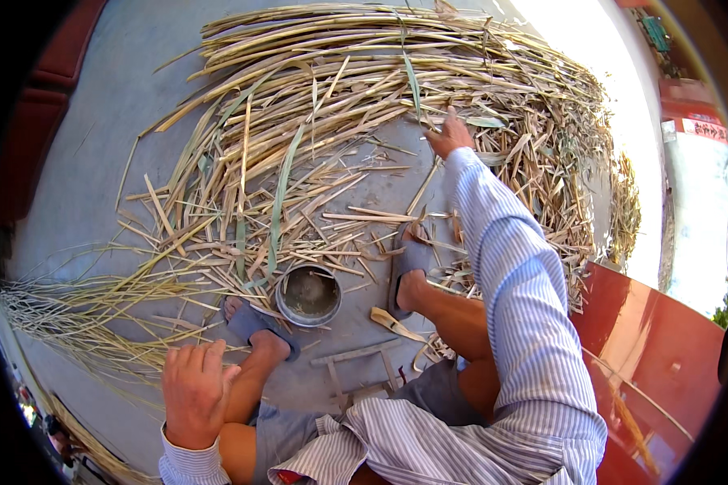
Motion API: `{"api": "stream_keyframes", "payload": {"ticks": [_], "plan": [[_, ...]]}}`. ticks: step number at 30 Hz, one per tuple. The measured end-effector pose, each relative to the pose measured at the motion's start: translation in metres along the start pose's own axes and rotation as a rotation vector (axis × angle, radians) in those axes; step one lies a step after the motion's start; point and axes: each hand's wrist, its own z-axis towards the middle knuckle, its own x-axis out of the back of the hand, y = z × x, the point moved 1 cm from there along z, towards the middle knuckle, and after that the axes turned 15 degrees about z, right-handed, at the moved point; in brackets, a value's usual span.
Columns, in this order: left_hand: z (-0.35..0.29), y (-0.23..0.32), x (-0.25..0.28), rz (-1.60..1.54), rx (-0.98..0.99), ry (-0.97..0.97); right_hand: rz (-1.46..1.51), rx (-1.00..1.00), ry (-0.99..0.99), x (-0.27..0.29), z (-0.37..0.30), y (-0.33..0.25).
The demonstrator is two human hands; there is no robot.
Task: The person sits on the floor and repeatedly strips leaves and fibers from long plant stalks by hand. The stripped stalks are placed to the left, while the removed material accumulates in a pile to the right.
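Observation:
My right hand (451, 135) reaches forward to the near edge of a large heap of dry, straw-coloured stalks (323, 73). Its thumb and forefinger are apart, and I see nothing held between them. Loose dry leaves (534, 145) lie just to its right, and a long green leaf blade (413, 81) lies across the stalks ahead of it. Above my left knee, my left hand (196, 392) is raised with loosely bent fingers and the thumb apart; nothing shows in it. Nearest to it is a spread of thin, branching stems (97, 315) on the floor.
A round metal bowl (308, 296) with murky contents stands between my sandalled feet. Behind it lies a small wooden frame (356, 356). A curved, pale-handled tool (396, 325) rests by my right foot. Short stalk pieces (332, 234) litter the grey floor. Red panels (647, 347) stand at right.

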Motion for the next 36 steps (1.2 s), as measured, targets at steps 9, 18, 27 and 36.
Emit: {"api": "stream_keyframes", "payload": {"ticks": [9, 18, 27, 36], "plan": [[0.002, -0.008, -0.005, -0.044, 0.026, -0.024, 0.418, -0.100, -0.192, -0.031, 0.012, 0.034], [0.012, -0.003, -0.007, -0.043, 0.006, -0.035, -0.090, 0.310, 0.147, 0.008, 0.007, -0.008], [0.023, -0.005, -0.009, -0.055, 0.022, -0.085, -0.478, 0.439, -0.035, -0.053, 0.039, -0.035], [0.015, -0.017, -0.018, -0.072, 0.061, -0.028, -0.844, -0.547, -0.807, 0.116, -0.058, 0.177]]}}
